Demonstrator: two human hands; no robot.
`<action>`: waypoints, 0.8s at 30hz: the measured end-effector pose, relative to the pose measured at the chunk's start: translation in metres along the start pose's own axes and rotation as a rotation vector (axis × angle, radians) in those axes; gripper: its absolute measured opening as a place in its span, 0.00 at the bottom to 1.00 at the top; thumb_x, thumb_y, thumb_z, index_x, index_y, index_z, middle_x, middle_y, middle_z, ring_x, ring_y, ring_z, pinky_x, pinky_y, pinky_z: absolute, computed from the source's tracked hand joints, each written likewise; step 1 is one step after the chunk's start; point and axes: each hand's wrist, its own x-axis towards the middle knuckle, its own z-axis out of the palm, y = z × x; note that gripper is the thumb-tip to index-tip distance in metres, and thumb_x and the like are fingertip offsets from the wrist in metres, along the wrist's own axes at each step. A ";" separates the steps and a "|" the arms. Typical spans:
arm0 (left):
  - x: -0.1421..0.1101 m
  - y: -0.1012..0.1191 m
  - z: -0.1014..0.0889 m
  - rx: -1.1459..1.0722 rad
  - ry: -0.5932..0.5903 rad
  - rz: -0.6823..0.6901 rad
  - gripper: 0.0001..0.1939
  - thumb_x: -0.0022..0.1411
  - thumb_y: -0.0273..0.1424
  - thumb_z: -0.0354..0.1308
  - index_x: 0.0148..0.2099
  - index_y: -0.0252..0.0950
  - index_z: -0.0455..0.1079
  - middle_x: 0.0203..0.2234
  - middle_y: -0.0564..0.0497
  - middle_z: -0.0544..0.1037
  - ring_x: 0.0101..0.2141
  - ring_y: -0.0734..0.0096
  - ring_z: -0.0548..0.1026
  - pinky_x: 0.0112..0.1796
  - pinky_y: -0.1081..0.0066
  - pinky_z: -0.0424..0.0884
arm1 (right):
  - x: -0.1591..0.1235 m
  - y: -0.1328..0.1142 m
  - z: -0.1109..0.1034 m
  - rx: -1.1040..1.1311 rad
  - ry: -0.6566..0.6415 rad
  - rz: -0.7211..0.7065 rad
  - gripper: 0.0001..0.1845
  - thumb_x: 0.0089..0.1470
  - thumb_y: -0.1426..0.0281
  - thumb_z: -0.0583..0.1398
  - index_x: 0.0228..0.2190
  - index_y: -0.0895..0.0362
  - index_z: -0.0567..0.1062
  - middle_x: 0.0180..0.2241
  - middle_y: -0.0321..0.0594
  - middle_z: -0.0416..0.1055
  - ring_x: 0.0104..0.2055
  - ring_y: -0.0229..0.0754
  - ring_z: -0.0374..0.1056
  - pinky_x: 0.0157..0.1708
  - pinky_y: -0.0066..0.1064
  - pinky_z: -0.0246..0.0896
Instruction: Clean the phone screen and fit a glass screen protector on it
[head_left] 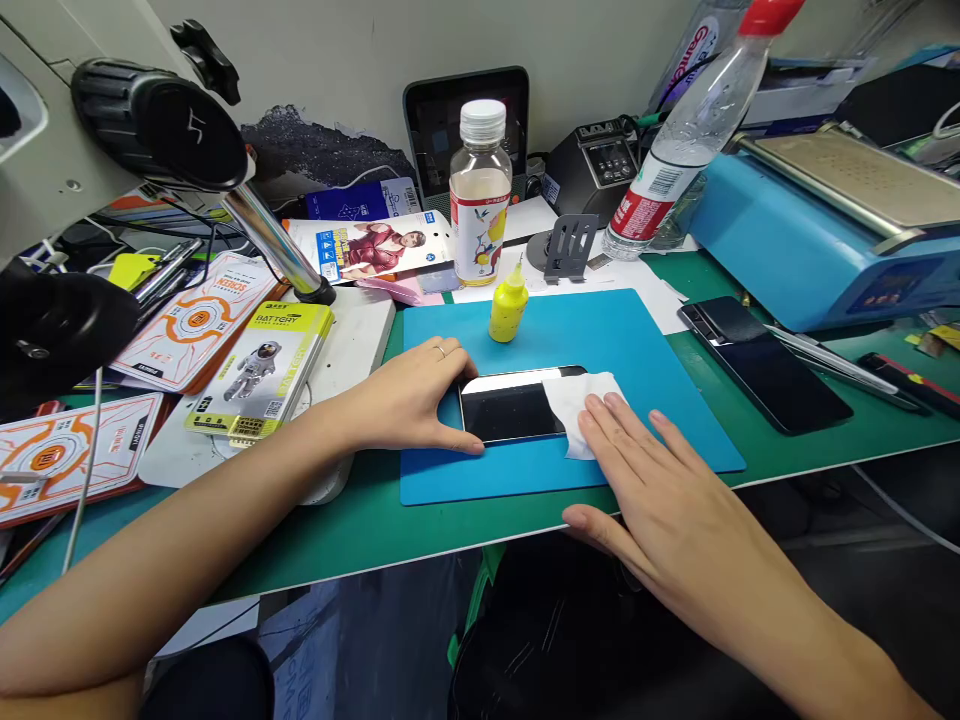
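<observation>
A smartphone [510, 412] with a dark, glossy face lies on a blue mat [465, 480]. My left hand [420, 395] grips its left end, thumb along the near edge and fingers at the far edge. Over the phone's right end lies a white wipe [574, 400]. My right hand [641, 470] presses flat on the wipe, its fingers stretched out and the thumb apart by the table edge. The wipe hides that end of the screen. Just behind the phone stands a small yellow dropper bottle [509, 308].
Battery boxes [259, 370] and orange-and-white boxes [199, 320] crowd the left, by a metal stand post [277, 245]. A drink bottle [481, 200] and a tilted water bottle [667, 160] stand behind. At right are another phone [772, 370], tweezers [844, 365] and a blue machine [795, 250].
</observation>
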 end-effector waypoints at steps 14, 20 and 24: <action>0.001 0.000 0.004 0.013 0.012 0.023 0.29 0.56 0.55 0.67 0.46 0.37 0.66 0.41 0.46 0.73 0.43 0.53 0.72 0.42 0.59 0.69 | 0.072 -0.039 0.006 0.310 -0.070 -0.098 0.56 0.60 0.38 0.53 0.65 0.78 0.62 0.69 0.70 0.55 0.73 0.64 0.50 0.70 0.54 0.51; 0.000 0.002 0.005 0.053 0.027 0.043 0.25 0.57 0.51 0.65 0.44 0.37 0.65 0.39 0.46 0.72 0.40 0.55 0.71 0.40 0.60 0.69 | 0.062 -0.057 0.009 0.336 -0.029 -0.138 0.58 0.59 0.37 0.52 0.66 0.78 0.60 0.69 0.69 0.55 0.73 0.63 0.50 0.71 0.51 0.50; 0.000 0.000 0.005 0.008 0.019 0.044 0.30 0.57 0.56 0.66 0.47 0.36 0.65 0.42 0.45 0.73 0.43 0.55 0.72 0.43 0.60 0.70 | 0.041 -0.050 0.009 0.267 -0.003 -0.137 0.53 0.62 0.40 0.51 0.65 0.77 0.63 0.68 0.67 0.58 0.72 0.62 0.54 0.69 0.50 0.56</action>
